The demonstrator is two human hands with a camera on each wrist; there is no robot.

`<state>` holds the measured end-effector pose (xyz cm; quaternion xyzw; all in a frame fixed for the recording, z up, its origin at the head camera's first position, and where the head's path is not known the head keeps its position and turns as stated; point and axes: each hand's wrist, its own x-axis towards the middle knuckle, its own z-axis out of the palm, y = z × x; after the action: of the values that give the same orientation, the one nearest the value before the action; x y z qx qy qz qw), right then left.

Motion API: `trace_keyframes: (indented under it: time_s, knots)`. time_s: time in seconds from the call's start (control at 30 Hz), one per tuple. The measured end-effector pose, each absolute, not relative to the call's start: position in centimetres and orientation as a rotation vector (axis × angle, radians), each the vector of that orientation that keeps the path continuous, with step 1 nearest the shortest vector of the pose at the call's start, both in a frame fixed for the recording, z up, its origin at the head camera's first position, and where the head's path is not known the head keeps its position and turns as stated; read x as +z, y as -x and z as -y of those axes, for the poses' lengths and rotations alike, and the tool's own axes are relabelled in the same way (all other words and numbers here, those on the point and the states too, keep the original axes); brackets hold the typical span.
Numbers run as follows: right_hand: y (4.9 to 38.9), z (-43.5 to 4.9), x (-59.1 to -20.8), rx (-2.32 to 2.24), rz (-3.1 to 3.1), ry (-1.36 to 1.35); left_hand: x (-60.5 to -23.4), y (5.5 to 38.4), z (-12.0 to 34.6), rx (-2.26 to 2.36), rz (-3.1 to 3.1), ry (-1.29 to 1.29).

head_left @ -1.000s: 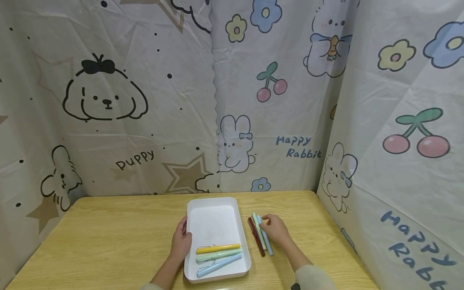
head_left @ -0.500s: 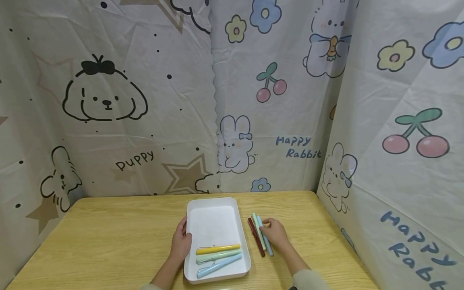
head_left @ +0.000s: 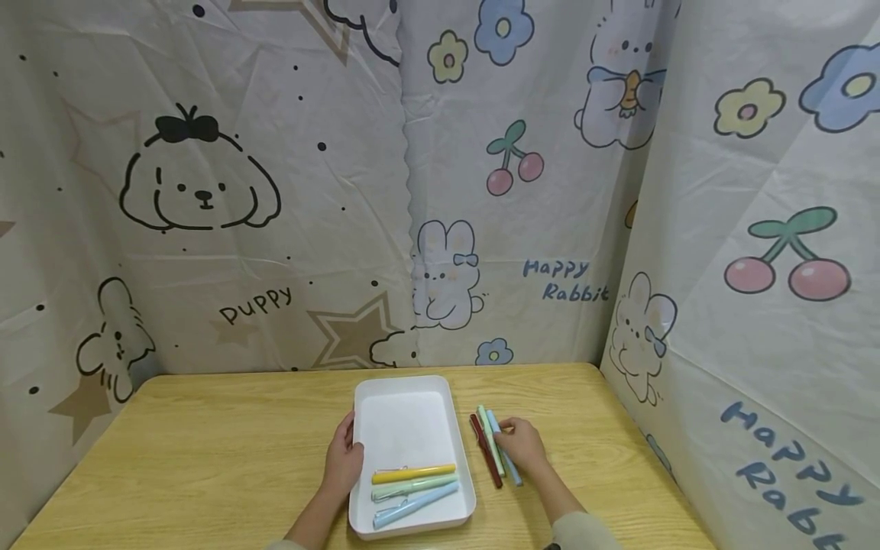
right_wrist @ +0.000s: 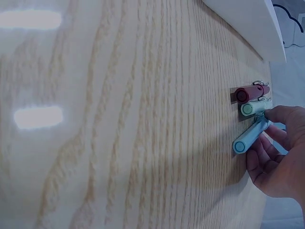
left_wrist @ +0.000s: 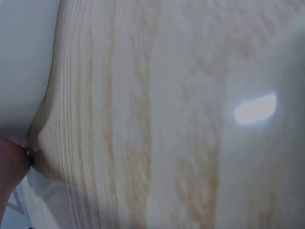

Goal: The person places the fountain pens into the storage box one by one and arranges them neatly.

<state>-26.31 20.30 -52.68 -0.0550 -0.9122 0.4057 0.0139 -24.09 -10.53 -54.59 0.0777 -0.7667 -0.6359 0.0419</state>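
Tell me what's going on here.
A person's left hand holds the side of a white tray, in which a yellow pen, a green pen and a blue pen lie. The right hand pinches another blue pen outside it, beside another green pen and a dark red pen on the table.

pens [head_left: 415, 486] in tray [head_left: 402, 420], other pens [head_left: 492, 444] right of it

black word "PUPPY" [head_left: 256, 305] on the left back cloth [head_left: 289, 252], blue words "Happy Rabbit" [head_left: 565, 280] on the right back cloth [head_left: 550, 221], larger blue lettering "Happy Rabb" [head_left: 791, 472] on the side cloth [head_left: 763, 336], its end cut off
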Motion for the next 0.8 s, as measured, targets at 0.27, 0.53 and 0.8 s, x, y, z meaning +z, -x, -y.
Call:
trace_keyframes:
  time_s: [0.27, 0.53, 0.8]
  knots:
    - [26.40, -20.19, -52.47, 1.236, 2.847, 0.199, -54.46, 24.05, 10.44, -1.953, 2.343, -0.258]
    - [26.48, -20.28, -52.18, 1.193, 2.868, 0.206, -54.70, 24.11, 10.60, -1.961, 2.329, -0.227]
    - [26.35, -20.67, -52.08, 1.149, 2.898, 0.174, -54.63, 24.10, 10.55, -1.951, 2.342, -0.242]
